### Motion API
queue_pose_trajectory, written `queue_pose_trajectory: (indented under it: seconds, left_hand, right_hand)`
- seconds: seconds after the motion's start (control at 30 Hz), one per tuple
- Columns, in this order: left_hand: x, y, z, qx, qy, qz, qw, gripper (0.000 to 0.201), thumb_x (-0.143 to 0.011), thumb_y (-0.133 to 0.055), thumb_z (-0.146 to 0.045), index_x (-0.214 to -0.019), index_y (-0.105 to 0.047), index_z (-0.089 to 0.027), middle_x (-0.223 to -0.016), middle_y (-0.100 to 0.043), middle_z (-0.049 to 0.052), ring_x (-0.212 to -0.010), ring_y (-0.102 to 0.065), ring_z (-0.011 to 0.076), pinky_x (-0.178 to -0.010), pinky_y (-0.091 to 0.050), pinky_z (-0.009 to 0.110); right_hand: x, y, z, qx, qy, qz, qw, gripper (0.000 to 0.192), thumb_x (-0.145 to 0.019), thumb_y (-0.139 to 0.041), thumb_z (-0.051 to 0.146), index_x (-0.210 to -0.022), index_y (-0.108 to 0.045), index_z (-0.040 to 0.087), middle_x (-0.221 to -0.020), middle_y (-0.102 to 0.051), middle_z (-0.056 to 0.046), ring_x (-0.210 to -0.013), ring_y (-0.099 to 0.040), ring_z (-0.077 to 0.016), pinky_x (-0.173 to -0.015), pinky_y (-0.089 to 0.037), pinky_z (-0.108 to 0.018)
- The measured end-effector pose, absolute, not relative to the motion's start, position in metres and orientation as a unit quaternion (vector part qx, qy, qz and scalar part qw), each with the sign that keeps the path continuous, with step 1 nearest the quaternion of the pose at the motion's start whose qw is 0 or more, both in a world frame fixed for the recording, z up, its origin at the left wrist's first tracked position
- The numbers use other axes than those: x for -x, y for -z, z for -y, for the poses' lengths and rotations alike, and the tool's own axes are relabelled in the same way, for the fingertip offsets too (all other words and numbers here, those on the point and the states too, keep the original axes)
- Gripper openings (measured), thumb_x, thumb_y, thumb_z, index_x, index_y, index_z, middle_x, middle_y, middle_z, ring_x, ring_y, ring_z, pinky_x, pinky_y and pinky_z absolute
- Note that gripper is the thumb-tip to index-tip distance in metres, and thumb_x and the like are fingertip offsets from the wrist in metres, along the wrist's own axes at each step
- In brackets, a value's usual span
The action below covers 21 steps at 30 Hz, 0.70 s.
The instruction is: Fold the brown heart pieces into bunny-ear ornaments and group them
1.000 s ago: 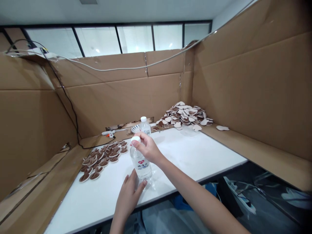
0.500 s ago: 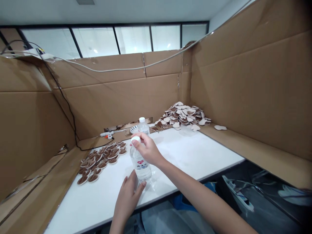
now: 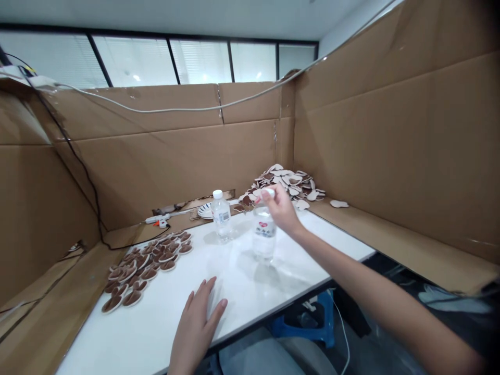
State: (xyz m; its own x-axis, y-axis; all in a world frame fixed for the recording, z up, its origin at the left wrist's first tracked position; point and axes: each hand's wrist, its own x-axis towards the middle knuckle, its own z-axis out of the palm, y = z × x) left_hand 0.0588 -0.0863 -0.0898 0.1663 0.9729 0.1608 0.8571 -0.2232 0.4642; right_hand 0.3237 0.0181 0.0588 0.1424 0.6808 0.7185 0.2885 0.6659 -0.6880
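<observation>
Now the right hand (image 3: 282, 208) is stretched out over the white surface (image 3: 312, 245), its grip clamped around the neck of a clear water bottle (image 3: 264, 235) just under the white cap. That bottle stands upright with its base on or just above the surface, near the middle; whether it touches cannot be told. Its label, white with a red mark, faces the camera.

The left hand (image 3: 199, 323) lies flat near the front edge, palm down, fingers apart and holding nothing. It is well apart from the held bottle.

A second water bottle (image 3: 221, 215) with a white cap stands upright to the left of the held one and a little farther back, near but not touching it. Just behind it a small striped dish (image 3: 204, 211) sits at the rear edge of the surface.

On the left part of the surface lies a flat spread of brown-and-white heart-shaped pieces (image 3: 144, 263). A larger heap of heart-shaped pieces (image 3: 289, 183) is piled in the far right corner, just behind the right hand, with one stray piece (image 3: 339, 203) on the cardboard ledge beside it.

Cardboard walls (image 3: 175, 151) enclose the surface on three sides. A pale cable (image 3: 175, 109) runs along their top, and a black cable (image 3: 84, 172) drops down the left corner to a white-and-orange tool (image 3: 156, 221) on the rear ledge.
</observation>
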Motion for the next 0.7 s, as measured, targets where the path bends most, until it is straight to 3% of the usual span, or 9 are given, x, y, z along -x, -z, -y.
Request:
queue_pose_trajectory:
  seconds: [0.2, 0.4, 0.57, 0.7]
  left_hand:
    - [-0.063, 0.087, 0.087, -0.751, -0.203, -0.616, 0.125, 0.061, -0.09, -0.033, -0.055, -0.139, -0.037, -0.019, -0.147, -0.04, 0.006, -0.14, -0.029, 0.0249, -0.118, -0.019, 0.05]
    - [-0.063, 0.087, 0.088, -0.759, -0.2, -0.609, 0.111, 0.064, -0.089, -0.036, -0.057, -0.14, -0.035, -0.02, -0.147, -0.039, 0.007, -0.14, -0.029, 0.0256, -0.117, -0.017, 0.051]
    - [-0.064, 0.086, 0.089, -0.763, -0.204, -0.604, 0.106, 0.064, -0.088, -0.038, -0.058, -0.139, -0.037, -0.02, -0.146, -0.04, 0.007, -0.139, -0.03, 0.0258, -0.117, -0.017, 0.05]
    - [-0.065, 0.084, 0.09, -0.766, -0.212, -0.599, 0.095, 0.063, -0.087, -0.041, -0.057, -0.138, -0.039, -0.021, -0.145, -0.042, 0.007, -0.139, -0.031, 0.0262, -0.117, -0.018, 0.049]
  right_hand:
    - [-0.443, -0.069, -0.054, 0.522, -0.002, 0.549, 0.653, 0.031, -0.082, -0.055, 0.051, -0.089, -0.044, 0.022, -0.081, -0.062, -0.004, -0.074, -0.058, -0.0205, -0.067, -0.045, -0.034]
    - [-0.532, -0.078, -0.062, 0.638, 0.118, 0.445, 0.617, 0.029, -0.082, -0.057, 0.043, -0.096, -0.049, 0.019, -0.09, -0.061, -0.013, -0.075, -0.052, -0.0219, -0.069, -0.036, -0.037]
    - [-0.575, -0.076, -0.069, 0.693, 0.15, 0.384, 0.592, 0.042, -0.083, -0.055, 0.043, -0.11, -0.048, 0.011, -0.098, -0.06, -0.021, -0.078, -0.051, -0.0212, -0.068, -0.031, -0.038]
    - [-0.593, -0.064, -0.074, 0.715, 0.147, 0.358, 0.582, 0.041, -0.085, -0.054, 0.041, -0.113, -0.048, 0.012, -0.102, -0.06, -0.022, -0.078, -0.051, -0.0221, -0.067, -0.03, -0.038]
